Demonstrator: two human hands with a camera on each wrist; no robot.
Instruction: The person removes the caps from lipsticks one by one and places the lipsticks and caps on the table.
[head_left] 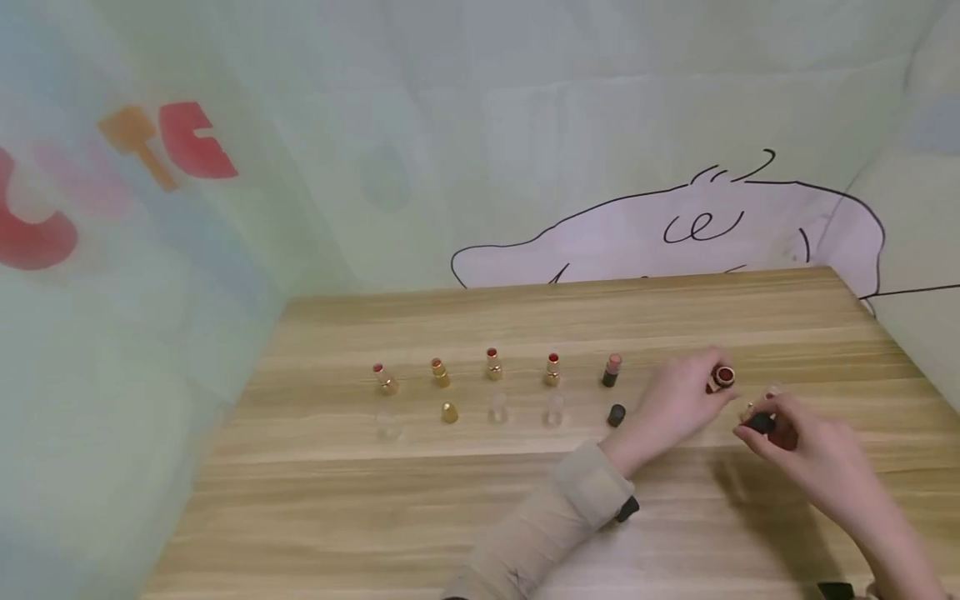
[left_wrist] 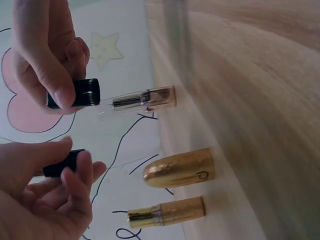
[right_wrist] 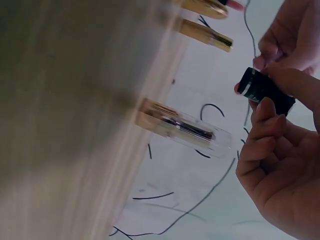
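Note:
My left hand [head_left: 678, 404] grips a dark lipstick [head_left: 723, 377] with a gold ring and deep red centre, its top toward the head camera. Close by to the right, my right hand [head_left: 813, 450] pinches a black lipstick cap [head_left: 761, 422] between thumb and fingers. In the left wrist view the cap [left_wrist: 75, 93] and the dark lipstick [left_wrist: 64, 163] are apart. Beyond the right hand, a lipstick in a clear cap [right_wrist: 182, 131] stands upright on the table, partly hidden in the head view.
Left of the hands, several uncapped lipsticks [head_left: 492, 364] stand in a row on the wooden table [head_left: 337, 508]. In front of them are clear caps [head_left: 554, 410], a gold cap [head_left: 449, 412] and a black cap [head_left: 617, 415]. A printed cloth [head_left: 360, 200] hangs behind.

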